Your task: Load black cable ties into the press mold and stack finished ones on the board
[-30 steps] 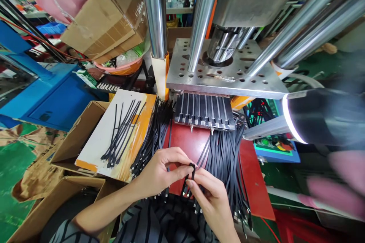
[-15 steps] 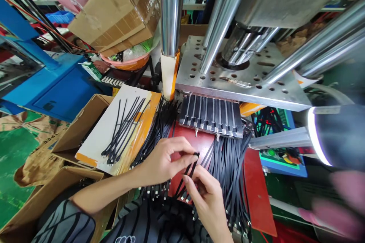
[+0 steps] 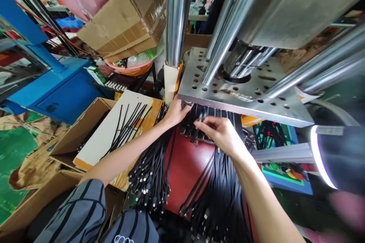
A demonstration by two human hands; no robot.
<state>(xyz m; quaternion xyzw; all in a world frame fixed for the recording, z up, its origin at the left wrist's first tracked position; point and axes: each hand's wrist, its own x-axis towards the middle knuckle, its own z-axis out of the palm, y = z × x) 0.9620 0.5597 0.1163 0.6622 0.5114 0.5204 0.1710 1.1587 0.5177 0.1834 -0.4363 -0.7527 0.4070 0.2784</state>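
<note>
My left hand (image 3: 176, 113) reaches in at the left end of the black slotted mould block (image 3: 236, 121), close under the steel plate. Its thumb points right; the other fingertips are partly hidden, so I cannot tell what it holds. Over the front of the block, my right hand (image 3: 219, 131) has thumb and forefinger pinched together. A small blurred bit shows near those fingertips, too unclear to name. Black cables (image 3: 148, 171) with metal plug ends hang in a bundle on the left. More black cables (image 3: 222, 190) run down from the block on the right, over a red surface (image 3: 189, 167).
A steel press plate (image 3: 205, 95) with holes and columns overhangs the block. To the left, cables lie on a white board (image 3: 99, 133) beside a cardboard box (image 3: 82, 121). A lit round lamp (image 3: 319, 155) stands at right, near a blue-green device (image 3: 288, 178).
Both hands have moved up and away from me, from handling a black cable over the red surface to the mould block. They are farther apart. The camera view has shifted slightly.
</note>
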